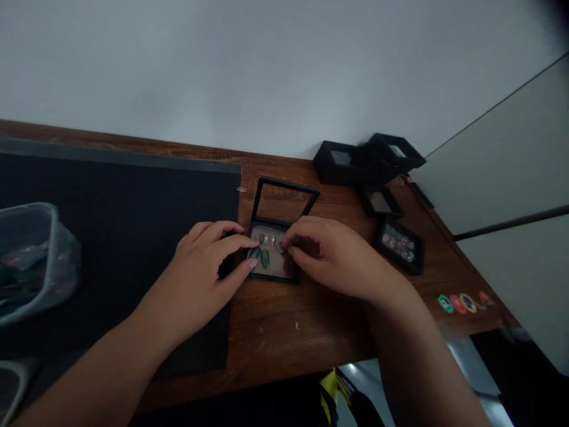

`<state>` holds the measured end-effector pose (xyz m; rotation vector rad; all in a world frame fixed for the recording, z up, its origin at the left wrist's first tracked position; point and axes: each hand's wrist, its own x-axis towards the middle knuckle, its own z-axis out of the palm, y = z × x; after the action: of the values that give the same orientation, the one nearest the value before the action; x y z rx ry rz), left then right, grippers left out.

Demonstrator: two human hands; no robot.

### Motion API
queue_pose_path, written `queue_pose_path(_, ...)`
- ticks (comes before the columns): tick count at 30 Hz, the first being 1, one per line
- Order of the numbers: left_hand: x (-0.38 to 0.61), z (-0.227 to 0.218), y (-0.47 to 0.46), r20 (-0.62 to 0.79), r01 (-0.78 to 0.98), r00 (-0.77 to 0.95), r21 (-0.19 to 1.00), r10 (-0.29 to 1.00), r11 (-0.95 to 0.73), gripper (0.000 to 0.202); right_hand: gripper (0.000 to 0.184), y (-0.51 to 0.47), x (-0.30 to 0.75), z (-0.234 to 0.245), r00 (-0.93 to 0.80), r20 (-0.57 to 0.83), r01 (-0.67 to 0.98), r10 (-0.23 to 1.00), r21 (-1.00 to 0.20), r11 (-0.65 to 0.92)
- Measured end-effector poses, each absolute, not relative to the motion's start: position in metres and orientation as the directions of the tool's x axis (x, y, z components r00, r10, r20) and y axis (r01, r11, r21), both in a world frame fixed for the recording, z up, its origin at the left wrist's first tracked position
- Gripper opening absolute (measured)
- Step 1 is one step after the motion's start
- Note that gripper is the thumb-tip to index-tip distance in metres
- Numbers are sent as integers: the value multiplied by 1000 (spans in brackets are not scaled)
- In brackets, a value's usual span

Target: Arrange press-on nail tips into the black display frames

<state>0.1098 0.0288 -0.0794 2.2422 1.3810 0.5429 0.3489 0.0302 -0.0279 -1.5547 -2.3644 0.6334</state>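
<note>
Head view, left hand (pixel 208 264) pinching green nail (pixel 256 252) in open black box (pixel 278 274), right hand (pixel 340 258) curled on it, grip unclear

My left grip (pixel 202 267) is a bare hand, broad across the back, with short, rounded fingers. Its thumbnail (pixel 252 263) shows pale at the tip. My right grip (pixel 338 258) is bare as well and of the same full build, with smooth knuckles. My left forearm (pixel 111 362), at the lower left of the frame, and my right forearm (pixel 418 362), at the lower right, are thick, smooth and uncovered right to the frame's edge.
</note>
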Motion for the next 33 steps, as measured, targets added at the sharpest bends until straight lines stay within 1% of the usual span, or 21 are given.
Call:
queue_pose_path(3, 109, -80, 29, 106, 719, 425, 564, 899, -406, 28, 13, 30, 348, -28, -352, -34, 844, 935, -443, 302)
queue_pose_path(9, 109, -80, 31, 99, 716, 429, 569, 898, -404, 32, 20, 30, 347, -31, -312, -23, 873, 950, -401, 277)
queue_pose_path(12, 108, -81, 31, 95, 717, 429, 568, 898, -403, 35, 23, 30, 347, -30, -310, -35, 870, 950, -414, 269)
queue_pose_path(18, 110, -81, 32, 114, 722, 436, 548, 893, -423, 33, 28, 30, 346, -28, -326, -40, 863, 945, -422, 280)
queue_pose_path(22, 112, -80, 33, 111, 718, 429, 560, 896, -413, 31, 24, 29, 344, -27, -361, -46, 853, 931, -419, 310)
queue_pose_path(25, 112, -79, 33, 117, 715, 427, 564, 897, -414, 30, 23, 29, 344, -29, -389, -34, 828, 921, -452, 333)
queue_pose_path(29, 112, -79, 33, 103, 718, 420, 569, 901, -400, 30, 23, 31, 344, -32, -397, -53, 804, 916, -501, 320)
queue_pose_path(33, 112, -80, 33, 116, 705, 431, 576, 895, -414, 31, 20, 32, 343, -32, -382, -55, 814, 922, -492, 308)
